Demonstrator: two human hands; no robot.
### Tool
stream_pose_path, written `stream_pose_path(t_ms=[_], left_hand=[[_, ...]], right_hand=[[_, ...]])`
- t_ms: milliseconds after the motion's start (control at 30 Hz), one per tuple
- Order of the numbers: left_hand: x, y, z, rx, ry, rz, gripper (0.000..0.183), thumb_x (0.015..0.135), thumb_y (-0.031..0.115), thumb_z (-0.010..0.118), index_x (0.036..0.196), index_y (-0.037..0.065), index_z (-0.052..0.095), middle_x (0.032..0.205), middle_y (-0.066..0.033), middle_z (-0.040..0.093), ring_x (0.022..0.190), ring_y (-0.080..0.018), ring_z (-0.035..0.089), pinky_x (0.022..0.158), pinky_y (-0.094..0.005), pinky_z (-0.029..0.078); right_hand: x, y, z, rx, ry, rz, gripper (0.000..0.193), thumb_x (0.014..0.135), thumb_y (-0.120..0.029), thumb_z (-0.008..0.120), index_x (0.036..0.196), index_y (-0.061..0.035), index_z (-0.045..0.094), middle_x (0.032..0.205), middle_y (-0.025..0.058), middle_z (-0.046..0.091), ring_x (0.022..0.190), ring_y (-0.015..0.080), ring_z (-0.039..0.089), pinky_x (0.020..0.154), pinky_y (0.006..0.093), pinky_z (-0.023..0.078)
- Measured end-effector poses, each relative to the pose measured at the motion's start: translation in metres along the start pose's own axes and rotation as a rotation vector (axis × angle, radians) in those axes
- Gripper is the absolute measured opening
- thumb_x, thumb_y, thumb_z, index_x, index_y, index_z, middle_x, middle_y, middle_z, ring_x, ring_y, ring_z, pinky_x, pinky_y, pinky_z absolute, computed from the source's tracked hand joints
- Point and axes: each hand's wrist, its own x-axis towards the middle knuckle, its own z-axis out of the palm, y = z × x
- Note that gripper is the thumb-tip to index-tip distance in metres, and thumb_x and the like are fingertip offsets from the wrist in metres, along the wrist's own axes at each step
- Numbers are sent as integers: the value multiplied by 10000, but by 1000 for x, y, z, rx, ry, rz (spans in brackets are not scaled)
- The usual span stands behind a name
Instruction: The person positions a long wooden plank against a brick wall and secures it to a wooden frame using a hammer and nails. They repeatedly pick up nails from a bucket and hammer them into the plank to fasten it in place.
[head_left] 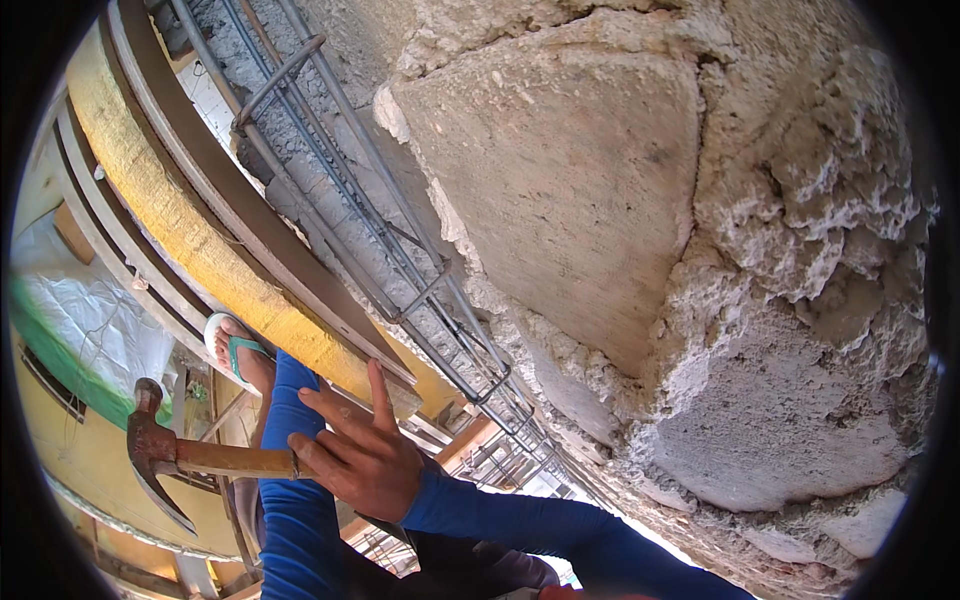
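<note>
My right hand [365,460], in a blue sleeve, has the end of a claw hammer's wooden handle at its palm. Some of its fingers stick out, one pointing up beside the end of a yellow wooden beam [200,230]. The claw hammer [230,458] lies sideways across my other blue sleeve, its rusty head to the left with the claw curving down. My left arm [300,500] reaches up to the beam's lower edge, and its hand is hidden there. A steel rebar cage [400,270] runs diagonally just beyond the right hand.
A rough, cracked concrete wall [560,180] fills the right side. Grey boards [130,270] run along the yellow beam. A foot in a white and green flip-flop [235,350] rests beside it. Clear plastic sheeting [80,300] with a green edge is at far left.
</note>
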Motion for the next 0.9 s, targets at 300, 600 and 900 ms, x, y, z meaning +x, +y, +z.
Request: stream_pose_path(t_ms=[300, 600, 900], left_hand=[[1, 11, -39, 11, 90, 25, 241, 1033, 209, 388, 1009, 18, 534, 937, -133, 605, 872, -214, 567, 839, -342, 446], [13, 12, -60, 1, 152, 65, 241, 1032, 209, 389, 1007, 17, 534, 930, -131, 602, 862, -213, 563, 833, -343, 445], [18, 5, -56, -23, 162, 68, 241, 1031, 209, 390, 1004, 17, 533, 922, -130, 599, 852, -212, 559, 827, -345, 444]], right_hand=[[1, -3, 11, 26, 4, 8, 243, 792, -223, 770, 989, -91, 715, 713, 0, 590, 1298, 205, 528, 1110, 770, 122], [-9, 14, 20, -11, -36, -1, 254, 789, -229, 775, 1013, -123, 716, 713, -10, 593, 1305, 173, 526, 1150, 689, 122], [-8, 21, 24, 2, 6, 14, 259, 793, -199, 771, 1036, -133, 711, 711, -19, 592, 1292, 150, 539, 1157, 666, 114]])
